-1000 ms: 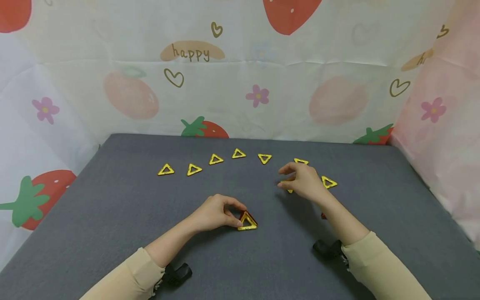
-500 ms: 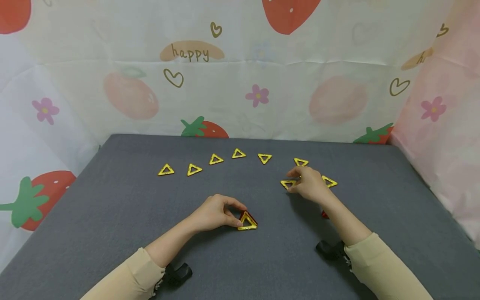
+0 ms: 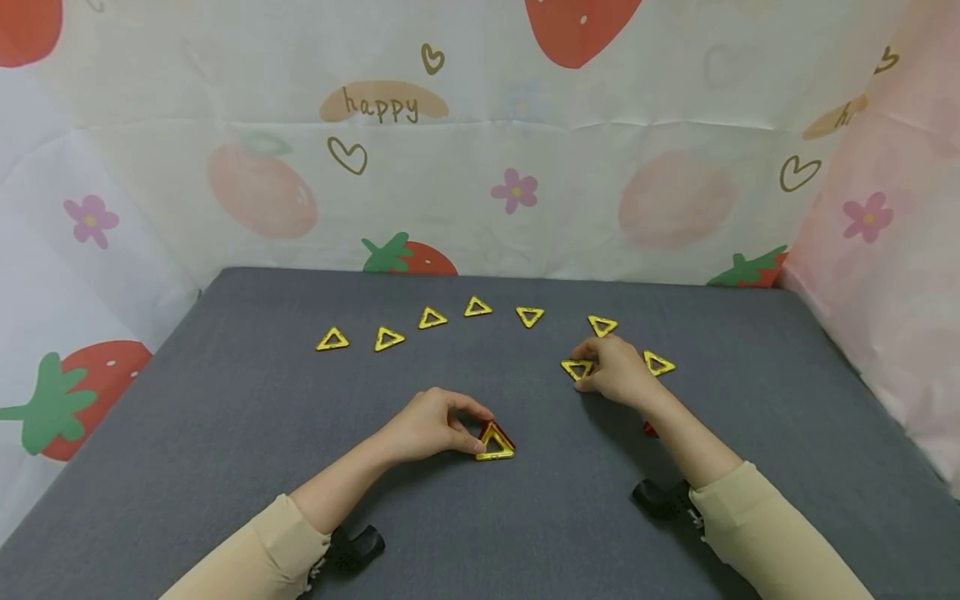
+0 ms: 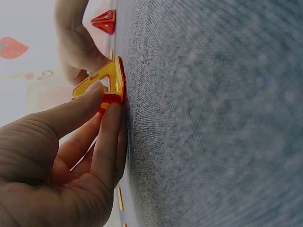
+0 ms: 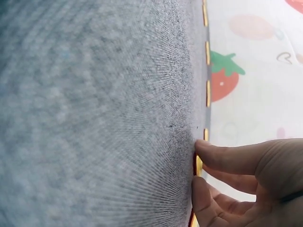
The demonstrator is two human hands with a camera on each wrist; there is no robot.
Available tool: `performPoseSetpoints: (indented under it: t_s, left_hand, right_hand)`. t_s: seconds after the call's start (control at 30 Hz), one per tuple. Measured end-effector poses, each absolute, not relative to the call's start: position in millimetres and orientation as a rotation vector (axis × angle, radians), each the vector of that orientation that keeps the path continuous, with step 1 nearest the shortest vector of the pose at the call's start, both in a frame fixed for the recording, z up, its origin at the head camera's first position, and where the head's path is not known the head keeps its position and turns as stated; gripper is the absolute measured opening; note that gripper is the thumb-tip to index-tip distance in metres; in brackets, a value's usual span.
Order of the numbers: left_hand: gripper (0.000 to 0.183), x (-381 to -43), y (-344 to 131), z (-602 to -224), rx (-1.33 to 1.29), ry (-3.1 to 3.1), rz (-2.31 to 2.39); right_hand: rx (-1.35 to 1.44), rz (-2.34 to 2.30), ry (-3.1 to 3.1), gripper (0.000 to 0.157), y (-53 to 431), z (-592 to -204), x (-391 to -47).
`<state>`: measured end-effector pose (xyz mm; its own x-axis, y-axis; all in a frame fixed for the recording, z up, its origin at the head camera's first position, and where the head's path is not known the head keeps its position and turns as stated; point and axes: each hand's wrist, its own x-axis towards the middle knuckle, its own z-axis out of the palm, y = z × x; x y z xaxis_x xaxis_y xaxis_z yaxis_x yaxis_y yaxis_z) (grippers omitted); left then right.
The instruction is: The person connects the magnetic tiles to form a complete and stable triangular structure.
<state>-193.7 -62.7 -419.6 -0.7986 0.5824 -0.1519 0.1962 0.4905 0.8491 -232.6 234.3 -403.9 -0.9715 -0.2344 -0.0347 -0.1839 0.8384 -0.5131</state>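
The left hand point(image 3: 431, 429) is low, thumb and fingers pinching a little tent point(image 3: 496, 456) on the bench point(image 3: 225, 467). Past the tent, to its right, the right hand point(image 3: 613, 368) points down, fingers curled around a yellow triangle point(image 3: 573, 363). Picking that up seems the step now; next needs a gentle lift. More triangles point(image 3: 477, 313) lie behind the tent.

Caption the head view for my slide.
Left grip holds joined triangular tiles; right grip pinches a yellow triangular tile.
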Motion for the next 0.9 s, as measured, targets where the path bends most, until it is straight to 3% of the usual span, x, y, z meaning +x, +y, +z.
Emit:
performPoseSetpoints:
  t_s: [0.9]
  left_hand:
    - [0.036, -192.1, -62.5, -417.9, 0.644, 2.313, 1.241]
  right_hand:
    - [-0.264, -0.704, 2.907, 0.042, 227.7, -401.1, -231.8]
